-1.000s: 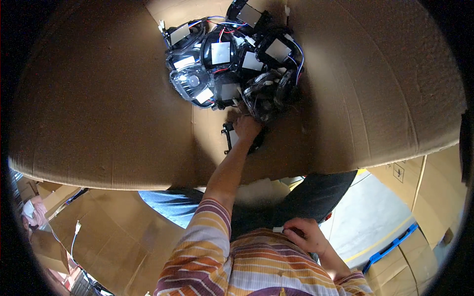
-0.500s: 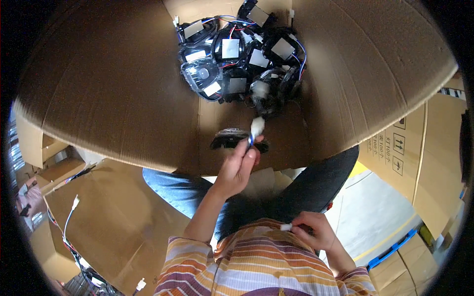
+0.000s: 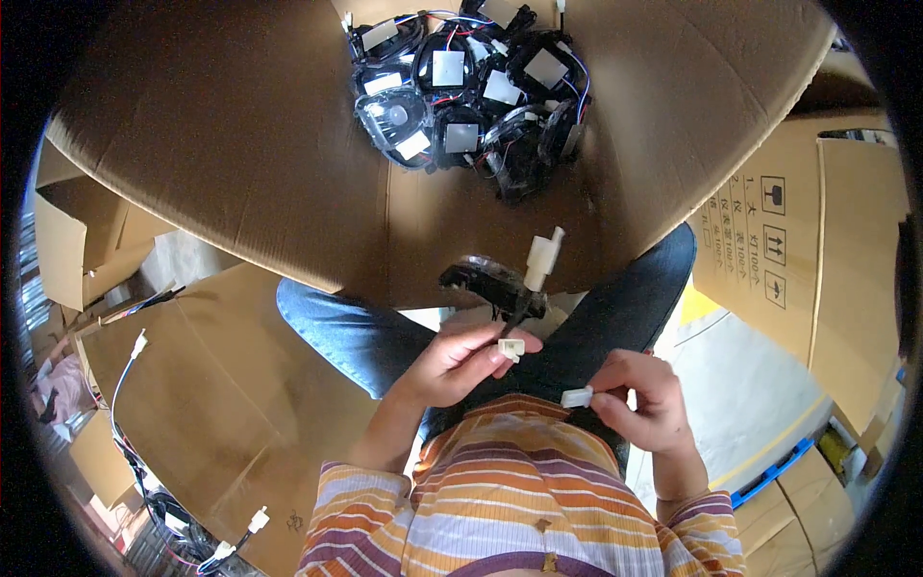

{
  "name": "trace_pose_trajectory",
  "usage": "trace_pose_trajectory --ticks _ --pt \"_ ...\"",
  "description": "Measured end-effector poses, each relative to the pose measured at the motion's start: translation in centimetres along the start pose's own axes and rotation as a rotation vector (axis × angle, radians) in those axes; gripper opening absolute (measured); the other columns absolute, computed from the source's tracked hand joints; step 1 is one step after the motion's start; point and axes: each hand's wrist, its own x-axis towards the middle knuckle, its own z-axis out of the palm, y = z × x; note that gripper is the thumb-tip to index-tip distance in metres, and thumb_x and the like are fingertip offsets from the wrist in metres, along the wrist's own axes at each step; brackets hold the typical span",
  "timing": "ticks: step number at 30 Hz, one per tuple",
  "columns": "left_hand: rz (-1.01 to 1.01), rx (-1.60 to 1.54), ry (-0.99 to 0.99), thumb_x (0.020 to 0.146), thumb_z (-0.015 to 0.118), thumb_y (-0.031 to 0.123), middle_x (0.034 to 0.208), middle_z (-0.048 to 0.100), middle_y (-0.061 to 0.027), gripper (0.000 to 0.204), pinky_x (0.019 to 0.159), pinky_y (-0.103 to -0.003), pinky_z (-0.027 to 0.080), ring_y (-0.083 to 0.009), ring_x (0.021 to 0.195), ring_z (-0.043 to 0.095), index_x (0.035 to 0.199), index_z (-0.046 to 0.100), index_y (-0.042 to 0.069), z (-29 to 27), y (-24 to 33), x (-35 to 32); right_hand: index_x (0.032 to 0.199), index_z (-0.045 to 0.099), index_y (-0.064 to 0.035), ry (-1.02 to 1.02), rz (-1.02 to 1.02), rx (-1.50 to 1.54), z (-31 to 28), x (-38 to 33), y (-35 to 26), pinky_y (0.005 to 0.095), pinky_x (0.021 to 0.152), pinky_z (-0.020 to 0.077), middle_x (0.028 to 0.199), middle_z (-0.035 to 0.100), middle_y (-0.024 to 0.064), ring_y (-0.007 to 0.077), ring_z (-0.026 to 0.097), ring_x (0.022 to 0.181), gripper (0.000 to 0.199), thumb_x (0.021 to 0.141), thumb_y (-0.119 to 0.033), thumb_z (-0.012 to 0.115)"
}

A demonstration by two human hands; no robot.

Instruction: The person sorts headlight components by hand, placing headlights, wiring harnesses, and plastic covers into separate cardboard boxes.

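My left hand [image 3: 454, 363] is closed, thumb and fingers pinching a small white plug connector [image 3: 511, 350]. A short dark cable [image 3: 519, 313] runs up from these fingers to a larger white connector [image 3: 542, 260] that points away from me. Beyond them a black, clear-fronted unit [image 3: 481, 279], like a lamp or gauge housing, is at the near edge of the big box; whether it joins the cable I cannot tell. To the right, my right hand [image 3: 642, 396] pinches another small white connector [image 3: 577, 397] between thumb and fingertips. The two hands are apart, above my lap.
The large open cardboard box [image 3: 231, 183] spreads in front of me. Several black units [image 3: 461, 137] with pale square labels and coloured wires are piled at its far end. Left lies a cardboard sheet [image 3: 231, 385] with wire harnesses [image 3: 173, 519] along its edge. A printed carton [image 3: 760, 221] stands right.
My left hand has come back toward me from the box and now pinches a connector beside the cable. My right hand has risen slightly, still holding its connector. The view has tilted a little.
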Motion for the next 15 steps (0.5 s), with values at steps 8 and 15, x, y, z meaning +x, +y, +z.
trace_pose_trajectory --ticks 8,15 --pt "0.388 0.302 0.010 0.083 0.040 0.015 0.062 0.051 -0.0047 0.024 0.048 -0.023 0.036 -0.0104 0.053 0.046 0.087 0.053 -0.004 0.2 -0.5 0.2 0.068 0.054 -0.0007 0.013 -0.059 -0.003 -0.4 0.0 -0.3 0.0229 0.041 0.0315 0.058 0.048 0.0052 0.0125 0.043 0.045 0.004 0.064 -0.002 0.056" --pt "0.220 0.021 -0.091 0.076 0.046 -0.003 0.072 0.054 -0.0129 0.017 0.052 -0.025 0.042 -0.0171 0.058 0.051 0.093 0.047 -0.008 0.4 -0.6 -1.5 0.069 0.055 0.0000 -0.016 0.014 -0.010 -0.2 0.6 0.0 0.0256 0.042 0.0321 0.059 0.048 0.0069 0.0164 0.046 0.047 0.004 0.066 -0.003 0.056"
